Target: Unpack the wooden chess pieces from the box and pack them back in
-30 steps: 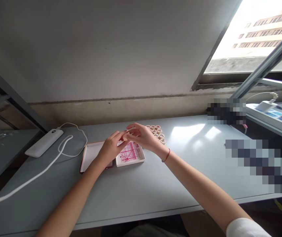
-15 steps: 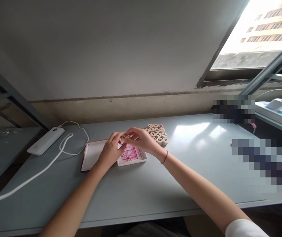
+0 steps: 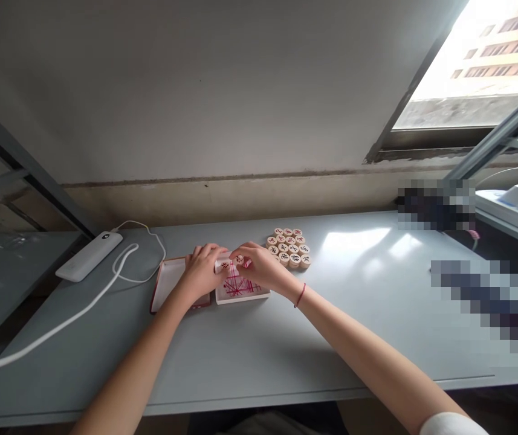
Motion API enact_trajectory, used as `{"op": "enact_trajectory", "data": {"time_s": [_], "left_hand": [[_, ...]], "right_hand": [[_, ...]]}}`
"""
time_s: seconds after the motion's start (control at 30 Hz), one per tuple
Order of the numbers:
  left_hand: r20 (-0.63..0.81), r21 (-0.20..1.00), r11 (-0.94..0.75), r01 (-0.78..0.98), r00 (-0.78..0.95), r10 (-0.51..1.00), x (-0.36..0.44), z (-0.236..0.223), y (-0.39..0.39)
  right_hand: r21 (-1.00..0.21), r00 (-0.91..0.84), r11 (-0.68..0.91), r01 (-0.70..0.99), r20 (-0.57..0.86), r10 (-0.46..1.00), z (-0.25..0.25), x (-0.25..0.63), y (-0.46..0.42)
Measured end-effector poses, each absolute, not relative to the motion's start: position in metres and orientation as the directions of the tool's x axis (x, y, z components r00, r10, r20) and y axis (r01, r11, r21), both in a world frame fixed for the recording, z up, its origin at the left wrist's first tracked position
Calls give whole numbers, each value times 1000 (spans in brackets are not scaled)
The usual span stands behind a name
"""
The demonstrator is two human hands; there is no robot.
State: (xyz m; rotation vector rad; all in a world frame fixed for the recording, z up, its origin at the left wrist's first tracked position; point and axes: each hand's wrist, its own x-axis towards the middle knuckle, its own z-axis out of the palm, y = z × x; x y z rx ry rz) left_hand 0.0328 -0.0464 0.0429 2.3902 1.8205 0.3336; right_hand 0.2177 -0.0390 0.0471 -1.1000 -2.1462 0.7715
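Note:
My left hand (image 3: 204, 269) is over the far left corner of a white box tray (image 3: 243, 298), thumb and fingers closed about a round wooden Chinese chess piece (image 3: 225, 266). Close beside it, my right hand (image 3: 261, 266) pinches another Chinese chess piece (image 3: 239, 260) over the tray's far side. Red-lined folded paper (image 3: 240, 286) lies in the tray. Right of the tray, several Chinese chess pieces (image 3: 294, 249) stand in neat stacked rows, with red and black characters facing up. The box lid (image 3: 170, 281) lies on the left, partly under my left hand.
A white power bank (image 3: 89, 257) with a pale cable (image 3: 116, 275) lies at the back left of the grey desk (image 3: 259, 356). A wall borders the desk's far edge. Metal frame bars (image 3: 489, 142) rise at both sides, and a power strip (image 3: 512, 208) sits at the right.
My hands were together around pieces above the tray. They have moved slightly apart and lower, each with a piece at the tray's far side. The view has shifted a little.

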Motion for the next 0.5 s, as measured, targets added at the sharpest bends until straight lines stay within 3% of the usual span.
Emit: {"op": "enact_trajectory", "data": {"time_s": [0.17, 0.37, 0.5], "left_hand": [[26, 262, -262, 929, 264, 964, 25, 41, -47], [88, 278, -282, 918, 268, 959, 22, 37, -48], [95, 280, -283, 917, 267, 959, 22, 37, -49]], "right_hand": [[-604, -535, 566, 561, 256, 805, 42, 199, -42], [-388, -523, 543, 745, 165, 836, 39, 190, -44], [-322, -508, 514, 795, 109, 854, 40, 187, -41]]}}
